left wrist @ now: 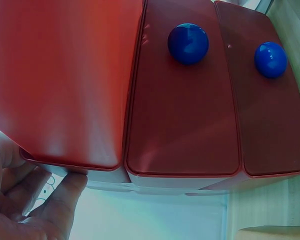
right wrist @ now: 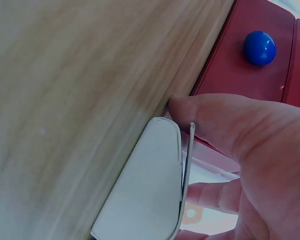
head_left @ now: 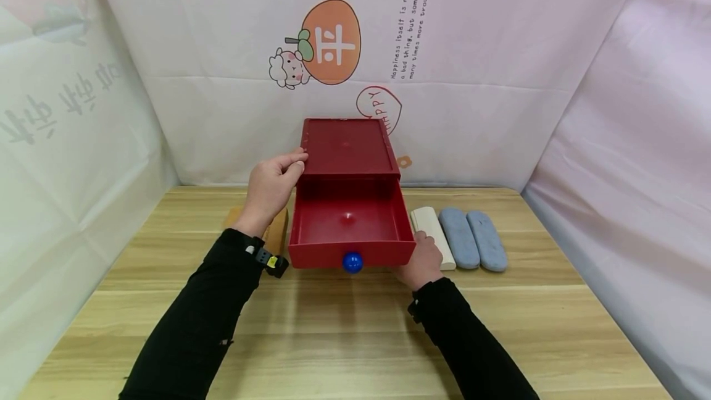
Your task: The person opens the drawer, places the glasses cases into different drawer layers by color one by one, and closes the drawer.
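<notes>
A red drawer cabinet [head_left: 350, 147] stands at the table's back, its top drawer [head_left: 311, 215] pulled out and bare inside, a blue knob [head_left: 352, 262] on its front. My left hand [head_left: 270, 187] rests against the cabinet's upper left side, fingers fairly straight. Low beside the cabinet's right side, my right hand [head_left: 423, 262] grips a cream glasses case [head_left: 434, 233]. In the right wrist view the flap of the case [right wrist: 145, 190] stands slightly away from its body. The thumb is at the flap's edge and the other fingers are partly hidden behind it.
Two grey-blue oblong cases [head_left: 459, 237] lie right of the cream one. A tan-orange item [head_left: 276, 232] sits left of the cabinet, partly behind my left wrist. Two closed lower drawers [left wrist: 182, 110] show blue knobs. Printed cloth [head_left: 222, 29] hangs behind the wooden table [head_left: 333, 350].
</notes>
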Action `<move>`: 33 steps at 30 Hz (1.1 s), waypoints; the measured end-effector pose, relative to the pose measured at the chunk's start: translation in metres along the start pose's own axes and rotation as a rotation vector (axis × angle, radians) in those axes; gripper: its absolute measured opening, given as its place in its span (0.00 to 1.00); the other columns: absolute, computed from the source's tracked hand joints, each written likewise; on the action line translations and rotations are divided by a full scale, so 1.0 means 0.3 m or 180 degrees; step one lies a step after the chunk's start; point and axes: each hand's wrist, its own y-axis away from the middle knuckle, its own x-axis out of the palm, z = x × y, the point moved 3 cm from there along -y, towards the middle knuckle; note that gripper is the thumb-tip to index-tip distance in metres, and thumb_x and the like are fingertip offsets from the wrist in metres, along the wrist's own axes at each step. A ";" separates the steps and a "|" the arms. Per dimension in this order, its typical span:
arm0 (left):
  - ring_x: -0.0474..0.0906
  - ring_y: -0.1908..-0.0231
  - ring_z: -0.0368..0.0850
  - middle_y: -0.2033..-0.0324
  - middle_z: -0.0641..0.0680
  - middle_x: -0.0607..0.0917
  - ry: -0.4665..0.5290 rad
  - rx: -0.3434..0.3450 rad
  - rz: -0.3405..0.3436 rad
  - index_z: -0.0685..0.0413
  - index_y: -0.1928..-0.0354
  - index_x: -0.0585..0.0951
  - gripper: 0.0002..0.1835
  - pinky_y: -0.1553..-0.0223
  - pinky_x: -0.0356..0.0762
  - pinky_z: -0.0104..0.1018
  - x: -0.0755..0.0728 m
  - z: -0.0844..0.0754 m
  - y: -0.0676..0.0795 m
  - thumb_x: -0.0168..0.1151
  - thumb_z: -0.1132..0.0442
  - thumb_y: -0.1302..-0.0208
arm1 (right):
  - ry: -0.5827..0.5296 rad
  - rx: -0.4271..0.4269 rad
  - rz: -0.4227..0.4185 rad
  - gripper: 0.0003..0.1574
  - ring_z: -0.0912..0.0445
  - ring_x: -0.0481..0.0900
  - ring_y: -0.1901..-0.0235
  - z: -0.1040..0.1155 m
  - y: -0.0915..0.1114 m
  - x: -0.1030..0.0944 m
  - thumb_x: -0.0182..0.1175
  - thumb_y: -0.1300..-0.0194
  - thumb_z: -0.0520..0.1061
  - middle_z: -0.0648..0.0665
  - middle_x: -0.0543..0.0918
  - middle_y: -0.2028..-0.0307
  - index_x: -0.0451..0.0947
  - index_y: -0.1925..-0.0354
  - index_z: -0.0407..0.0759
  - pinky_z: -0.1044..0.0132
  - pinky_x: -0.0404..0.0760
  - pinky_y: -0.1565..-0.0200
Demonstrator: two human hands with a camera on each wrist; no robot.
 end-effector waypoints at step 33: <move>0.69 0.37 0.35 0.38 0.45 0.78 0.0039 -0.0043 0.0011 0.49 0.41 0.82 0.21 0.47 0.78 0.38 0.000 0.002 -0.001 0.50 0.51 0.29 | -0.0071 -0.0083 0.0133 0.32 0.50 0.76 0.77 0.028 0.001 0.000 0.68 0.51 0.59 0.43 0.81 0.74 0.76 0.53 0.40 0.53 0.79 0.76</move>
